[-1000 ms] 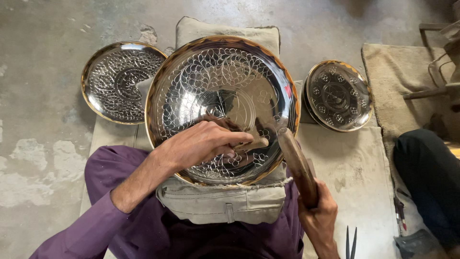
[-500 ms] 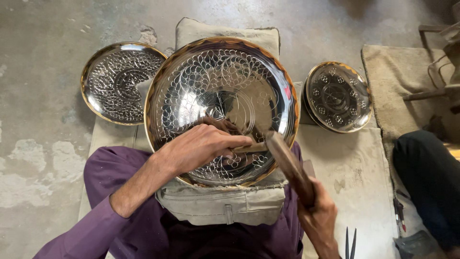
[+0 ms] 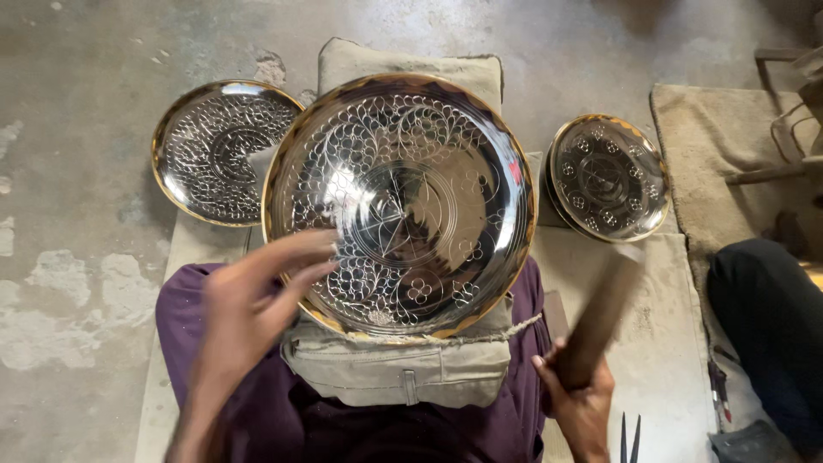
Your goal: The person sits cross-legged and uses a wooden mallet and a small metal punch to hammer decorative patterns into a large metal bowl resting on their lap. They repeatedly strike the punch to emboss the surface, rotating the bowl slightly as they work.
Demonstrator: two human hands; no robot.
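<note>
Large round silver metal tray with gold rim, engraved floral pattern; purple cloth; khaki fabric cushion.

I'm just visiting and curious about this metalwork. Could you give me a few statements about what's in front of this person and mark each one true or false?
1. The large engraved plate rests on a padded cushion at the person's lap. True.
2. The right hand holds a dark wooden stick. True.
3. The left hand is flat on the floor. False: it is raised at the large plate's lower left rim, its fingers blurred.
4. Only one plate is in view. False: a smaller plate lies to the left and another small plate to the right.
5. The stick touches the large plate. False: it is off to the right, clear of the rim.
</note>
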